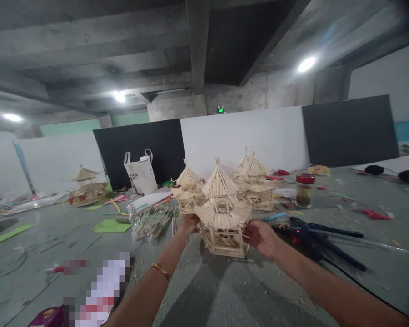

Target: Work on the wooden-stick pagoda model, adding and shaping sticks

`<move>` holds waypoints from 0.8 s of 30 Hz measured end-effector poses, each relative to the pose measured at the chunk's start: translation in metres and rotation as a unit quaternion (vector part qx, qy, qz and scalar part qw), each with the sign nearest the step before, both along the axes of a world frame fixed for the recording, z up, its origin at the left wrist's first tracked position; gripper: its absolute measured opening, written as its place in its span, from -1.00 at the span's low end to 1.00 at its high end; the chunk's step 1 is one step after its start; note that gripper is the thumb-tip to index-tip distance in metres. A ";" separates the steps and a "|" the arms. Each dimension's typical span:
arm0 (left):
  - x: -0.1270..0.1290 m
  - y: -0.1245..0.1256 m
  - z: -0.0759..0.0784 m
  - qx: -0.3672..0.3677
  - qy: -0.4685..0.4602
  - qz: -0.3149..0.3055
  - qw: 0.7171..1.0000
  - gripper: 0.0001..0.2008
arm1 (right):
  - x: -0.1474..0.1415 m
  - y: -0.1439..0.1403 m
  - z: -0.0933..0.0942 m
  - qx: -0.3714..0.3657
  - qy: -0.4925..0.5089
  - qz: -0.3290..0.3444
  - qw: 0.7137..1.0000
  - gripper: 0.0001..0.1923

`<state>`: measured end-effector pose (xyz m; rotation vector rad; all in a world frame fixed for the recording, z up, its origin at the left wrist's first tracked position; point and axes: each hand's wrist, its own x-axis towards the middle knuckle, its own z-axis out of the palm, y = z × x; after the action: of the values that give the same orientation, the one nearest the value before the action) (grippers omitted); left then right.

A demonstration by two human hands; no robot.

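Note:
A two-tiered pavilion model [221, 218] built of thin wooden sticks stands upright in the middle, its pointed roof on top. My left hand [190, 224] grips its left side, the fingertips partly hidden behind the lower roof. On the opposite side my right hand [263, 237] is closed on the model's edge, its fingers partly out of sight. Close behind are more stick pavilions, one at the left [187, 186] and others at the right [255, 181]. A dark blue hot glue gun [315, 240] with a clear glue stick lies right of my right hand.
Left of my left hand lies a clear bag of sticks [153, 222]. A white tote bag [141, 176], a red-lidded jar [305, 190] and a stick-built boat-like model [88, 190] stand farther back. Green paper [112, 225] and scraps litter the table. Black and white panels [245, 136] line the back.

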<state>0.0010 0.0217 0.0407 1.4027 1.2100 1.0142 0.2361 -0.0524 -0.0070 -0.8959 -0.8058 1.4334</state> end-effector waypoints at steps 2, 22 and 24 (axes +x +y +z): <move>-0.002 0.000 0.002 0.009 -0.002 0.013 1.000 -0.73 | -0.003 -0.011 0.002 -0.011 -0.041 0.004 0.999 -0.76; 0.068 -0.100 -0.020 -0.044 -0.023 -0.020 0.999 -0.78 | -0.048 -0.057 0.010 0.193 -0.556 -0.076 0.805 -0.77; 0.064 -0.100 -0.019 -0.036 -0.037 0.000 0.999 -0.80 | -0.061 -0.086 0.014 0.223 -0.549 -0.044 0.804 -0.77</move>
<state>0.0649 -0.0787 0.0220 1.2974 1.1813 1.0041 0.1749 -0.1383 0.0067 -1.3442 -1.8337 0.4563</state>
